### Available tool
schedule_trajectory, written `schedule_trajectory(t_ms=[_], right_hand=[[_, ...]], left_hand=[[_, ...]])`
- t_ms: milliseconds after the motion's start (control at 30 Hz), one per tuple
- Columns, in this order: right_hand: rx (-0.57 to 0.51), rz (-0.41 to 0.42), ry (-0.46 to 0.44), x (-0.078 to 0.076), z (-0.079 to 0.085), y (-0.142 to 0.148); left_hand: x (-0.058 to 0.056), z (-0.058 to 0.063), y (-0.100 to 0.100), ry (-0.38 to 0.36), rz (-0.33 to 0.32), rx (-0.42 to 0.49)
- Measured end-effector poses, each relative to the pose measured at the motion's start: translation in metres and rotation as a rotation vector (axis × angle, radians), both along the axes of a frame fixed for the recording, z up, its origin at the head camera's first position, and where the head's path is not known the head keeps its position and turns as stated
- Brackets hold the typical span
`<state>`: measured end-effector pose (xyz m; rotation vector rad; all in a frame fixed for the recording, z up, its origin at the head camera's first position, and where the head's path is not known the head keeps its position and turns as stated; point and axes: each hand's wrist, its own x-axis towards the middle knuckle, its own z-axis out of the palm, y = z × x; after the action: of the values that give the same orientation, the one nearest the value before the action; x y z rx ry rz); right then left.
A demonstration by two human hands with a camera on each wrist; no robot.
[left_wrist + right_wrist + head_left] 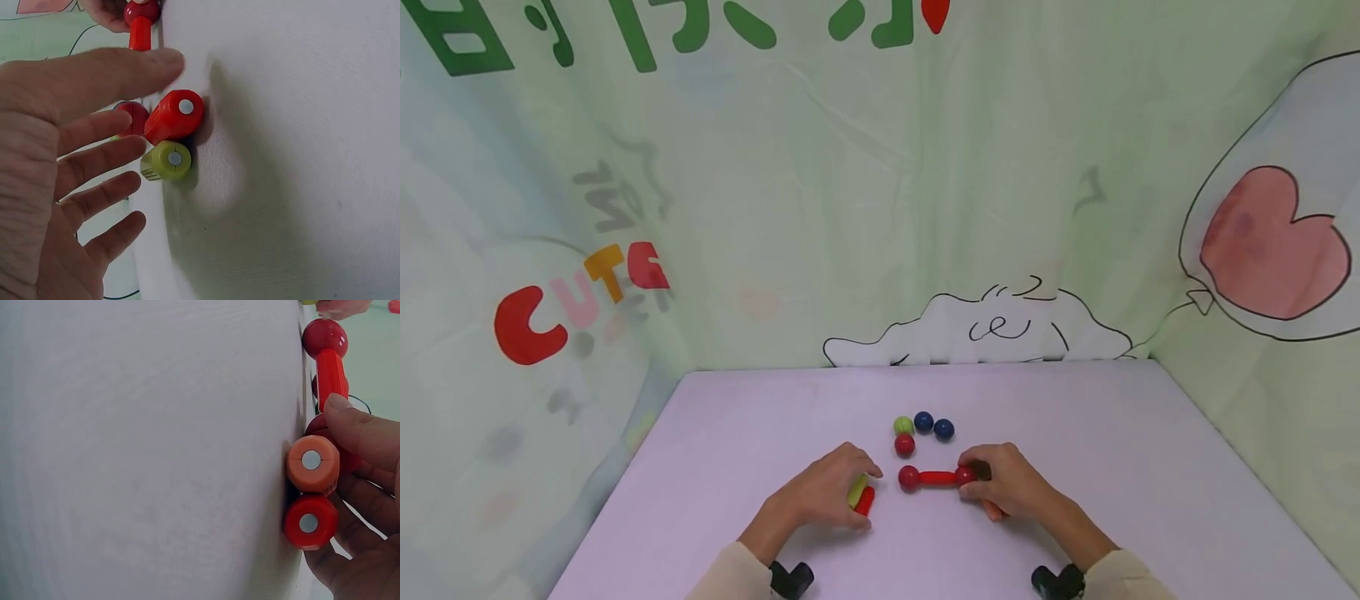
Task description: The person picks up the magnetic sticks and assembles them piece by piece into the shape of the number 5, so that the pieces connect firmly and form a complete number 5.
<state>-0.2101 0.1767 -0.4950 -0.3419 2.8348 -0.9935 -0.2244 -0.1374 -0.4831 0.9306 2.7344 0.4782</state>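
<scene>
My right hand (1011, 483) pinches a red ball (966, 476) between thumb and fingers. That ball forms the right end of a dumbbell shape: a red rod (937, 477) joins it to a second red ball (909, 477). Under the right palm lie an orange rod (313, 464) and another red rod (310, 522), side by side, with pale metal discs in their ends. My left hand (827, 487) is spread loosely about a yellow-green rod (167, 160) and a red rod (175, 115) lying on the table; its thumb stands apart from the fingers.
Beyond the dumbbell shape, a light green ball (903, 426), two dark blue balls (923, 422) and a loose red ball (905, 445) sit close together on the white table (760, 408). A printed curtain (790, 208) hangs behind the table and at its sides.
</scene>
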Motion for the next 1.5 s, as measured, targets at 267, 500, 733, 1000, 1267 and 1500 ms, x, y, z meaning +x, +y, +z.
schedule_trajectory(t_ms=[267,500,733,1000,1267,1500], right_hand=[[0.001,0.0,0.001,0.0,0.001,-0.001],[-0.001,0.0,0.004,0.0,0.0,0.0],[0.002,-0.011,0.002,0.0,-0.001,-0.001],[-0.002,-0.018,0.003,0.0,-0.002,-0.001],[0.003,-0.012,0.004,0.0,0.0,-0.001],[0.014,-0.024,0.004,0.0,-0.001,-0.002]], left_hand=[[-0.002,-0.005,-0.005,0.021,-0.064,-0.004],[0.002,-0.004,-0.003,0.02,-0.052,0.022],[0.009,-0.004,0.005,0.0,-0.054,0.135],[0.016,-0.011,0.016,-0.101,-0.052,0.359],[0.024,-0.024,0.028,-0.106,0.016,0.479],[0.025,-0.028,0.039,-0.113,0.07,0.505]])
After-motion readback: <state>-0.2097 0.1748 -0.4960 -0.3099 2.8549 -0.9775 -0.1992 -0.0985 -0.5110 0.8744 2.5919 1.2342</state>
